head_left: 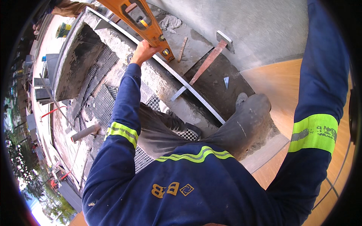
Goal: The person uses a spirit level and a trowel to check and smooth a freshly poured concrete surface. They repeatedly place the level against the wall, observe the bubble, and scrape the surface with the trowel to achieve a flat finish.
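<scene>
My left hand [144, 52] is closed on the lower part of an orange spirit level [154, 35], which stands tilted with its lower end by a long pale metal strip [175, 73]. That strip runs along the edge of a rough concrete ledge [151, 77]. My right arm [320, 94] reaches up along the right side, and its hand is out of the picture. To the right of the level lies a thin wooden stick [182, 49]. A reddish-brown wooden strip [208, 62] reaches from the metal strip to a small block [224, 37] at the wall.
A grey wall [264, 30] and wood-coloured panels [281, 79] border the right. A crumpled rag [170, 22] and a small triangular piece [226, 82] lie on the floor. Black dimpled mats [102, 100], a grey pipe [85, 133] and a bucket [63, 30] are left. Another person [69, 8] is at upper left.
</scene>
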`<state>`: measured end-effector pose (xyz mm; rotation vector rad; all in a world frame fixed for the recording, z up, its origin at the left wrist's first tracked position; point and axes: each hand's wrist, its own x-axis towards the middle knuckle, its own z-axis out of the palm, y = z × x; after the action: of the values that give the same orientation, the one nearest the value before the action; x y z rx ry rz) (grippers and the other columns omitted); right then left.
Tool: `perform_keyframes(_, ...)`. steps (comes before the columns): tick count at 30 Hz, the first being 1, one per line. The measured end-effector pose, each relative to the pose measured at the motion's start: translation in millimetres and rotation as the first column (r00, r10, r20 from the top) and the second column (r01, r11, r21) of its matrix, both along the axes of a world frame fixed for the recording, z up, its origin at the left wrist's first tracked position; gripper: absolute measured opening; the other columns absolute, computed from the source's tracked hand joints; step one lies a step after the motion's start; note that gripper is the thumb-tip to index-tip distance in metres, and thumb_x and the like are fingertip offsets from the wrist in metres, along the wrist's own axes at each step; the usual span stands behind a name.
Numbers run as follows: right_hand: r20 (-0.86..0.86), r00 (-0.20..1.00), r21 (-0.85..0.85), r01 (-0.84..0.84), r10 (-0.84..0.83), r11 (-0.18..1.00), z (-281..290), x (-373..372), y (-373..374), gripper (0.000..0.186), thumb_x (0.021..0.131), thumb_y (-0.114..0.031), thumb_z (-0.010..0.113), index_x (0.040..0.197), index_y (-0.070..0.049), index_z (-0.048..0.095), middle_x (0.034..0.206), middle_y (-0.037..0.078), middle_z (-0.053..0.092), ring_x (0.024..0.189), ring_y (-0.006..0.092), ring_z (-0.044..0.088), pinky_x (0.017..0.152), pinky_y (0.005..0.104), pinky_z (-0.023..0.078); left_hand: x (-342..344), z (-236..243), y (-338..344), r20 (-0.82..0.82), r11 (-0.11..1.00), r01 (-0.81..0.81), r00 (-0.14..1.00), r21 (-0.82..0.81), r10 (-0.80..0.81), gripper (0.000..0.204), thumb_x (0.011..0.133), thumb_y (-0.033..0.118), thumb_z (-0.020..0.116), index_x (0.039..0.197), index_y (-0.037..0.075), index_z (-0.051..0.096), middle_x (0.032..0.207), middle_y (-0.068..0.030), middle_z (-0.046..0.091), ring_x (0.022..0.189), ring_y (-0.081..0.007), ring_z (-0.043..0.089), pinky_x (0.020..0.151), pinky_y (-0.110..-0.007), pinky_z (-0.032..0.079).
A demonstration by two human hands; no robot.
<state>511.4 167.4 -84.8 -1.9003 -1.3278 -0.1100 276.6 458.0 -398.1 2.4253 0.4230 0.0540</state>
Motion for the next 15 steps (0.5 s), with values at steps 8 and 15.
perform_keyframes(8, 0.001, 1.0, 0.003, -0.001, 0.001, 1.0, -1, -8, 0, 0.014, 0.094, -0.013, 0.067, 0.101, -0.004, 0.074, 0.095, 0.02, 0.074, 0.082, 0.032, 0.073, 0.072, 0.0391, 0.059, -20, -16, 16, -0.104, 0.988, -0.155, 0.982, 0.021, 0.156, 0.042, 0.082, 0.033, 0.08, 0.115, 0.007, 0.077, 0.106, -0.0151, 0.079, 0.098, -0.0292, 0.076, 0.088, -0.037, 0.059)
perform_keyframes(15, 0.032, 0.998, 0.017, 0.044, -0.044, 0.999, 6, -8, -9, 0.015, 0.094, -0.013, 0.066, 0.102, -0.004, 0.074, 0.096, 0.022, 0.074, 0.083, 0.0341, 0.073, 0.073, 0.0409, 0.059, -13, -30, 18, 0.043, 0.994, 0.024, 0.999, 0.103, -0.029, 0.042, 0.078, 0.029, 0.082, 0.112, 0.007, 0.076, 0.106, -0.0156, 0.078, 0.097, -0.0326, 0.074, 0.086, -0.041, 0.059)
